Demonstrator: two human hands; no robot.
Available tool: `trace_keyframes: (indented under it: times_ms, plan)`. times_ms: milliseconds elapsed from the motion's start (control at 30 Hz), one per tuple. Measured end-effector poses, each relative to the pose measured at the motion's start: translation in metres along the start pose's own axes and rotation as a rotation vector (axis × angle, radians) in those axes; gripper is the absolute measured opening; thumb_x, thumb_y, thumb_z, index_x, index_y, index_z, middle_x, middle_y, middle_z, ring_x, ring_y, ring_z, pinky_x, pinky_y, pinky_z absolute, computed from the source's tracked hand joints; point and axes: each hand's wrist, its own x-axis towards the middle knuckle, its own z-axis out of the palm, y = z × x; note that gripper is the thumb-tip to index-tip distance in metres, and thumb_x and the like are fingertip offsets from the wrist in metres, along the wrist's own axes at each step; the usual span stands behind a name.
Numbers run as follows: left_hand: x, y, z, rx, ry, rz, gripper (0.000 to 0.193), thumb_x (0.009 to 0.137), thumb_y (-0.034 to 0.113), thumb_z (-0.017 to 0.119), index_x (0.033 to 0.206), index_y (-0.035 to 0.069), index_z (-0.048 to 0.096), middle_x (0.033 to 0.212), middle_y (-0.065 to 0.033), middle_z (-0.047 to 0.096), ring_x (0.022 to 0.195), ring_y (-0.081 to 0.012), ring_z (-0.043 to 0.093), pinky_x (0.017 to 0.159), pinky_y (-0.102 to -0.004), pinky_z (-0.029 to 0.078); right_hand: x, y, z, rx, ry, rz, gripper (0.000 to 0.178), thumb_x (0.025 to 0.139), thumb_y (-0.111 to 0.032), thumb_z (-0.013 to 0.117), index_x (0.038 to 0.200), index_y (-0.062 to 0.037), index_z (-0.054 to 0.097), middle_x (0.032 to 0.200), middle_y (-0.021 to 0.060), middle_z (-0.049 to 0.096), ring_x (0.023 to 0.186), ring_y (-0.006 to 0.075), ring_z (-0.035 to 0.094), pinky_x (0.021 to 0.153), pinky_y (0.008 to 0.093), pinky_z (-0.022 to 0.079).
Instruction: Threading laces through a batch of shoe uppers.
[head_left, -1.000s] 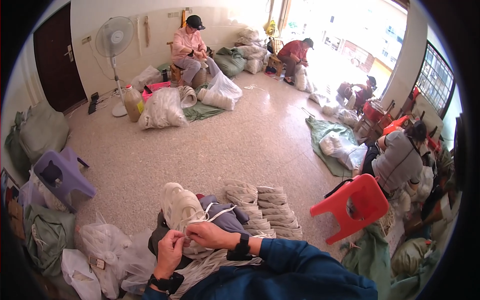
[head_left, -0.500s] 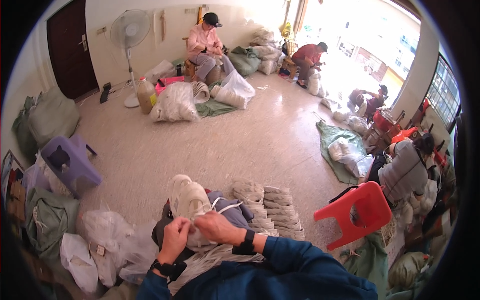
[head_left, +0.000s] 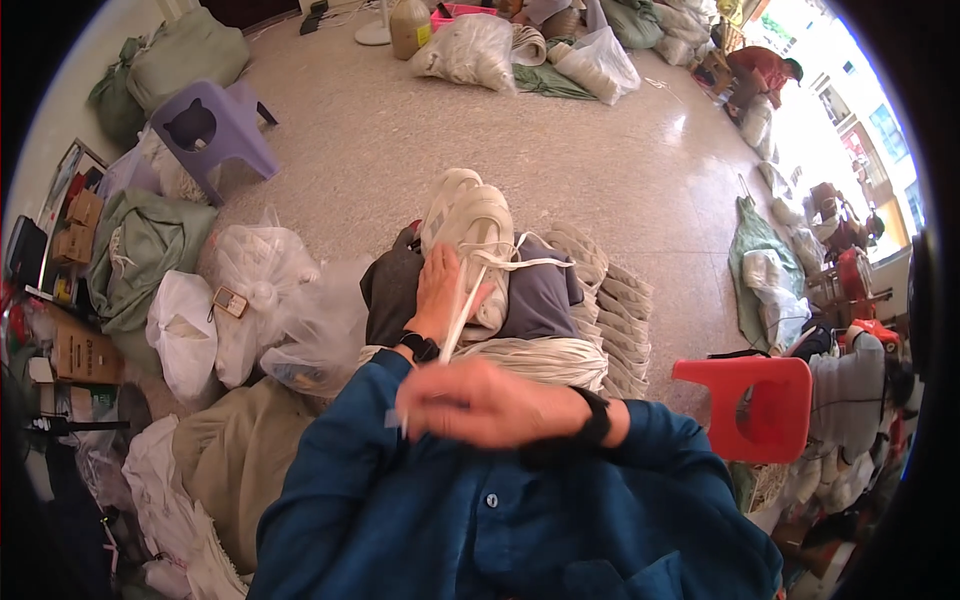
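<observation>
On my lap lies a pair of cream lace-up shoes (head_left: 478,217), side by side with their toes pointing away from me. My left hand (head_left: 437,290) is closed on the near part of the shoe, fingers along its side and thumb across it. A white shoelace (head_left: 462,322) runs taut from the shoe over that hand to my right hand (head_left: 470,400), which is blurred but closed on it close to my chest. Another loose lace end hangs off the shoe's right side. A thick bundle of pale laces (head_left: 540,360) lies across my lap below the shoes.
Stacked cream shoes (head_left: 615,320) stand right of my knees. A red stool (head_left: 750,408) is farther right, a purple stool (head_left: 213,135) far left. Clear plastic bags (head_left: 262,270) and a green sack (head_left: 150,250) sit at left. Other people work along the right side.
My right hand has drawn back from the shoe toward my chest, stretching the lace. My left hand now lies along the shoe. The view has tilted down.
</observation>
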Motion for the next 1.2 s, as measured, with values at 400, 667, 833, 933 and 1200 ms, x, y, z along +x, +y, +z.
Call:
trace_keyframes:
  times_ms: [400,667,833,933,1200]
  plan:
    - [-0.008,0.004,-0.018,-0.192,-0.017,-0.012,0.091,0.076,0.038,0.084,0.137,-0.011,0.038,0.134,-0.0307,0.048,0.129,-0.045,0.045,0.11,-0.0486,0.039,-0.024,-0.065,-0.006,0.367,0.069,-0.248,0.011,0.102,-0.009,0.054,0.101,-0.0016,0.062,0.088,0.0071,0.068,0.089,0.0227,0.066,0.096,0.0404,0.05]
    - [-0.03,0.063,-0.076,-0.628,-0.17,0.423,0.053,0.086,0.017,0.076,0.132,0.004,0.052,0.122,-0.0155,0.062,0.118,-0.0369,0.058,0.111,-0.0444,0.039,-0.053,-0.072,-0.094,0.496,0.626,-0.472,0.016,0.105,-0.019,0.049,0.095,-0.0076,0.054,0.076,0.0047,0.06,0.085,0.0232,0.065,0.098,0.0526,0.049]
    - [-0.029,0.021,-0.049,-0.551,-0.15,0.353,0.022,0.09,0.007,0.068,0.112,0.004,0.062,0.094,-0.0121,0.064,0.098,-0.0353,0.062,0.108,-0.0482,0.04,-0.061,-0.032,-0.147,-0.572,0.997,0.031,0.021,0.105,-0.017,0.051,0.102,-0.0019,0.065,0.106,0.0052,0.066,0.091,0.0121,0.06,0.083,0.031,0.046]
    - [-0.026,0.019,-0.047,-0.547,-0.152,0.402,0.014,0.09,0.005,0.065,0.104,0.004,0.064,0.091,-0.0135,0.061,0.094,-0.0369,0.06,0.107,-0.0499,0.041,-0.04,0.05,-0.154,-0.939,0.643,0.058,0.018,0.088,0.002,0.065,0.105,-0.0039,0.067,0.117,0.0117,0.065,0.104,0.0264,0.064,0.09,0.039,0.05]
    - [-0.031,0.018,-0.038,-0.535,-0.034,0.408,0.008,0.093,0.01,0.06,0.096,0.003,0.061,0.087,-0.0126,0.062,0.091,-0.032,0.062,0.108,-0.0487,0.039,0.04,0.123,-0.151,-1.3,0.262,-0.029,0.015,0.081,-0.007,0.066,0.097,-0.0048,0.066,0.121,0.0133,0.059,0.125,0.0344,0.05,0.109,0.0535,0.034]
